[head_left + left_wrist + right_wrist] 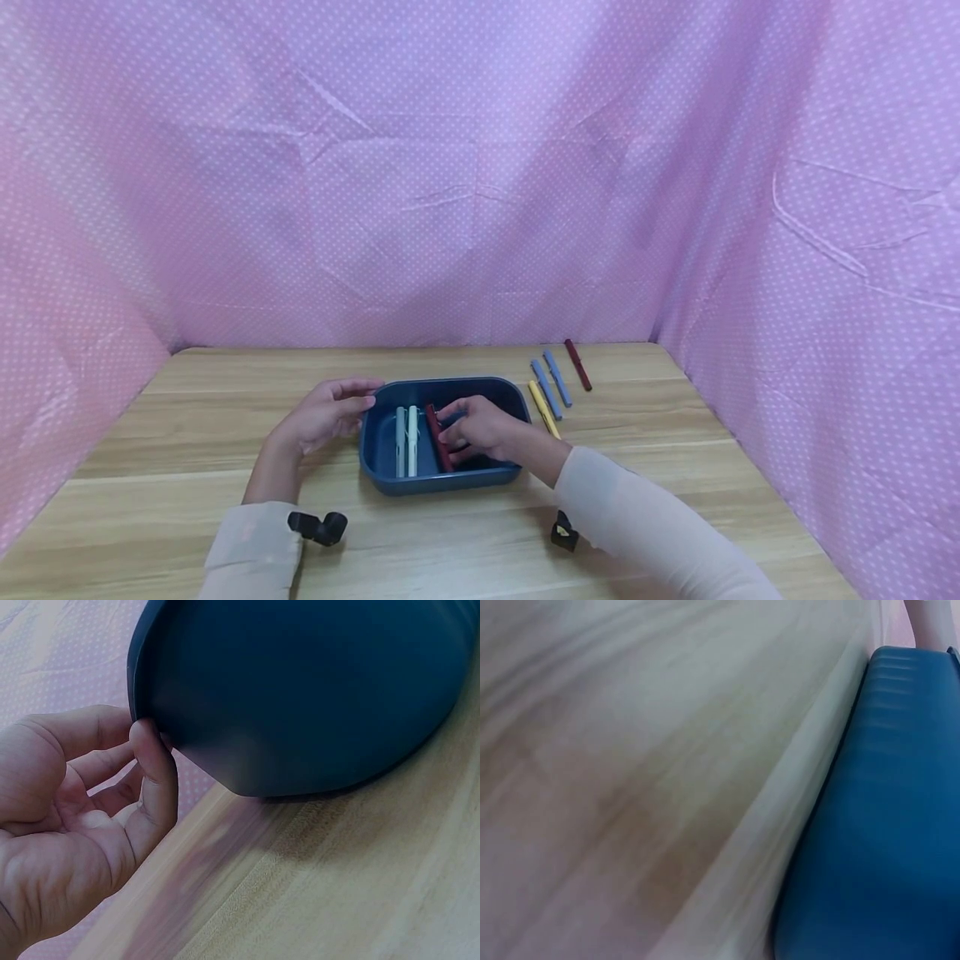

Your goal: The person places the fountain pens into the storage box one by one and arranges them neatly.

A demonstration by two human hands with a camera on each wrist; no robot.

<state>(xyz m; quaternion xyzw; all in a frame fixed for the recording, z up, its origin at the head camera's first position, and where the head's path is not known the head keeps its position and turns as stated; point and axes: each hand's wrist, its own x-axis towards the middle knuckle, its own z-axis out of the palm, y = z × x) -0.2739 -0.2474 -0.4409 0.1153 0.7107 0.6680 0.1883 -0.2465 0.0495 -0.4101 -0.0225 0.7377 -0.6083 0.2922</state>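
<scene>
A dark blue box [442, 485] with rounded corners sits on the table. My left hand [327, 417] is at its upper left corner; in the left wrist view, the thumb and fingers of that left hand [82, 802] pinch the rim of the box [315, 697]. Inside the box, my right hand [483, 429] holds a dark red pen [435, 429], which leans slightly. Left of it, a grey-green pen [401, 442] and a pale mint pen [412, 442] lie side by side. The right wrist view shows only the outer wall of the box [885, 802], not the right hand.
Right of the box, a yellow pen [542, 407], two blue pens [547, 390] [558, 379] and another dark red pen [578, 365] lie on the wooden table [660, 483]. Pink dotted cloth [420, 208] hangs behind and at both sides.
</scene>
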